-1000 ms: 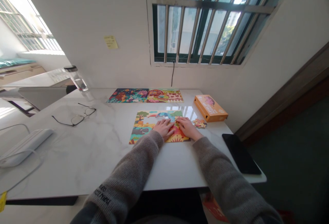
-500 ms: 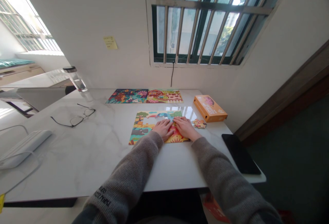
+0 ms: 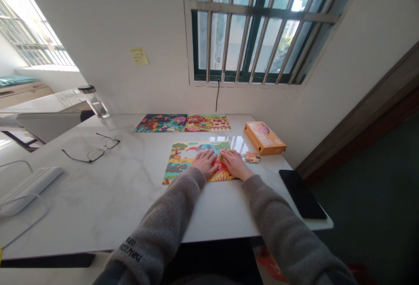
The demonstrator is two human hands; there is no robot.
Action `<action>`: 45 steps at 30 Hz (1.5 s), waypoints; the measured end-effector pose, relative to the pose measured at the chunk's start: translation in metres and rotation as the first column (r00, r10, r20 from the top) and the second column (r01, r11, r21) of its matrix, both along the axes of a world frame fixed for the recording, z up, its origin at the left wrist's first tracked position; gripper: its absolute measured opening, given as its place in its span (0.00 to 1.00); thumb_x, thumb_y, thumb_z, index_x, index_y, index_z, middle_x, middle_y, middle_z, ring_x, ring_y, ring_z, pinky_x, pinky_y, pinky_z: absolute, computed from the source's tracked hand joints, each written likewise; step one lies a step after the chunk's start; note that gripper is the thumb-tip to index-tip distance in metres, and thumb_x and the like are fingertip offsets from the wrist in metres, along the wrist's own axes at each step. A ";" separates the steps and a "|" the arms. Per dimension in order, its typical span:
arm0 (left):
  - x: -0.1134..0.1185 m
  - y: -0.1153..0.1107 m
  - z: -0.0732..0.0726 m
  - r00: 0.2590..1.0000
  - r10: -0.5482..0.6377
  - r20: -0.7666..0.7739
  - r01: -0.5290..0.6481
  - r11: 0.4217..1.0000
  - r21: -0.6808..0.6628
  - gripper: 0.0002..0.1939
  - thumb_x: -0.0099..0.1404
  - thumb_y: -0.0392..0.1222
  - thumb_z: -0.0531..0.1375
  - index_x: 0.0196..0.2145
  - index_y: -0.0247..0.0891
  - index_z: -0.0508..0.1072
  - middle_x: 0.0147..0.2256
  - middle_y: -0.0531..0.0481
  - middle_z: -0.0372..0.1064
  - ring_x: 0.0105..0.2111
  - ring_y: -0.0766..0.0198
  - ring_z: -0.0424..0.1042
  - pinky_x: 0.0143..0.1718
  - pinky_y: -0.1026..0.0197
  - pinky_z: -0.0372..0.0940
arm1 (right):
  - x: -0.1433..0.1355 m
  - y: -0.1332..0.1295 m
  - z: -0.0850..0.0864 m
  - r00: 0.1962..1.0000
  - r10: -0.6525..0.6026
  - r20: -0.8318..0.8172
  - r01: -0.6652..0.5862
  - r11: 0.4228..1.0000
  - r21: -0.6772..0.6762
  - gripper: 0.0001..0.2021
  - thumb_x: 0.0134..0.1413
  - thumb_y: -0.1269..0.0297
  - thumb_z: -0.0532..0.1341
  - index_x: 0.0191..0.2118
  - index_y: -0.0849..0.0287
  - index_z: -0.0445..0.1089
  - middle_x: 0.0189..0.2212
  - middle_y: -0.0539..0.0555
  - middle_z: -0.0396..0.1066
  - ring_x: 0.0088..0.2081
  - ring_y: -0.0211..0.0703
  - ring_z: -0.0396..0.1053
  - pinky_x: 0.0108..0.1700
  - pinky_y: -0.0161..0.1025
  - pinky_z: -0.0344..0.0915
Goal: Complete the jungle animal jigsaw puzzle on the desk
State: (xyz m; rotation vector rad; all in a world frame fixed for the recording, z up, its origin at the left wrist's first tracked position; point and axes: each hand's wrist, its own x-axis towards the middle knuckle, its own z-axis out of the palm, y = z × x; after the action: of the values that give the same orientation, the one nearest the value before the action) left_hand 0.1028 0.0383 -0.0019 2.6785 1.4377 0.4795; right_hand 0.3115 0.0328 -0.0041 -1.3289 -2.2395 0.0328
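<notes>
Puzzle (image 3: 176, 169) sits under left hand (image 3: 204, 164) and right hand (image 3: 236, 164), slightly apart, can't tell if pinching; I'd steady one side, press evenly.

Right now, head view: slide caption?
Both hands on an unfinished puzzle, with loose pieces and an orange box to its right.

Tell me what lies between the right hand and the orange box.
In the head view, loose puzzle pieces lie between the right hand and the orange box.
</notes>
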 end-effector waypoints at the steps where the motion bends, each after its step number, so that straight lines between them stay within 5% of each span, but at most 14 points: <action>1: -0.002 -0.001 0.001 1.000 0.001 0.013 -0.002 1.000 0.024 0.26 0.70 0.53 0.55 0.63 0.47 0.63 0.67 0.44 0.58 0.67 0.50 0.54 0.66 0.42 0.49 | 0.004 -0.002 0.002 1.000 -0.022 -0.009 0.022 1.000 0.000 0.19 0.68 0.67 0.50 0.58 0.55 0.70 0.59 0.56 0.70 0.58 0.54 0.63 0.61 0.55 0.60; 8: -0.020 -0.007 0.007 0.996 -0.079 0.032 0.079 0.997 -0.008 0.21 0.69 0.47 0.58 0.58 0.42 0.70 0.59 0.44 0.67 0.59 0.48 0.62 0.59 0.44 0.59 | 0.054 -0.016 0.018 0.971 -0.237 -0.027 0.236 0.971 -0.041 0.20 0.61 0.74 0.52 0.56 0.60 0.70 0.54 0.59 0.72 0.53 0.52 0.68 0.57 0.48 0.62; 13: -0.023 -0.011 0.007 0.992 -0.127 0.019 0.128 0.990 -0.057 0.19 0.69 0.46 0.57 0.55 0.42 0.73 0.54 0.44 0.71 0.56 0.49 0.65 0.56 0.46 0.62 | 0.078 -0.028 0.021 0.872 -0.489 0.031 0.486 0.855 -0.182 0.17 0.64 0.67 0.52 0.56 0.56 0.68 0.57 0.58 0.69 0.50 0.50 0.72 0.48 0.42 0.65; 17: -0.022 -0.011 0.005 0.988 -0.151 0.027 0.152 0.986 -0.069 0.18 0.68 0.46 0.57 0.54 0.41 0.73 0.54 0.43 0.71 0.55 0.49 0.66 0.55 0.46 0.63 | 0.082 -0.030 0.022 0.828 -0.544 0.133 0.560 0.791 -0.248 0.16 0.63 0.66 0.54 0.54 0.55 0.68 0.56 0.59 0.68 0.50 0.51 0.71 0.45 0.41 0.64; 23: -0.025 -0.010 0.000 0.986 -0.160 0.051 0.164 0.984 -0.068 0.18 0.68 0.45 0.57 0.53 0.42 0.73 0.53 0.44 0.71 0.54 0.50 0.66 0.54 0.46 0.63 | 0.084 -0.029 0.021 0.831 -0.534 0.158 0.557 0.787 -0.267 0.12 0.61 0.66 0.55 0.49 0.54 0.69 0.52 0.58 0.68 0.45 0.49 0.72 0.38 0.39 0.61; 32: -0.027 -0.006 -0.006 0.981 -0.177 0.084 0.181 0.982 -0.051 0.18 0.67 0.45 0.57 0.53 0.40 0.74 0.52 0.42 0.71 0.52 0.48 0.67 0.55 0.45 0.63 | 0.095 -0.027 0.016 0.895 -0.436 0.094 0.445 0.861 -0.247 0.07 0.58 0.64 0.59 0.43 0.54 0.69 0.48 0.55 0.68 0.42 0.46 0.71 0.36 0.37 0.60; 40: -0.028 -0.004 -0.009 0.977 -0.188 0.102 0.192 0.981 -0.026 0.17 0.67 0.44 0.58 0.52 0.43 0.75 0.50 0.44 0.73 0.50 0.51 0.68 0.55 0.47 0.64 | 0.102 -0.027 0.012 0.913 -0.408 -0.017 0.395 0.892 -0.220 0.21 0.52 0.55 0.67 0.51 0.55 0.69 0.45 0.57 0.66 0.41 0.48 0.72 0.41 0.41 0.67; 45: -0.025 -0.009 -0.002 0.978 -0.162 0.134 0.163 0.987 0.006 0.16 0.68 0.45 0.57 0.52 0.42 0.74 0.47 0.44 0.74 0.49 0.51 0.70 0.51 0.47 0.65 | 0.079 -0.031 0.019 0.953 -0.288 -0.092 0.274 0.951 -0.146 0.20 0.52 0.60 0.66 0.51 0.56 0.68 0.47 0.58 0.67 0.44 0.48 0.72 0.45 0.42 0.68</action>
State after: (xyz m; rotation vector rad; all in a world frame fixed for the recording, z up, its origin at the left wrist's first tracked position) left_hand 0.0781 0.0296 -0.0039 2.6733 1.1725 0.6270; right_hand 0.3904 0.0015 0.0152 -1.6643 -1.9641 0.1514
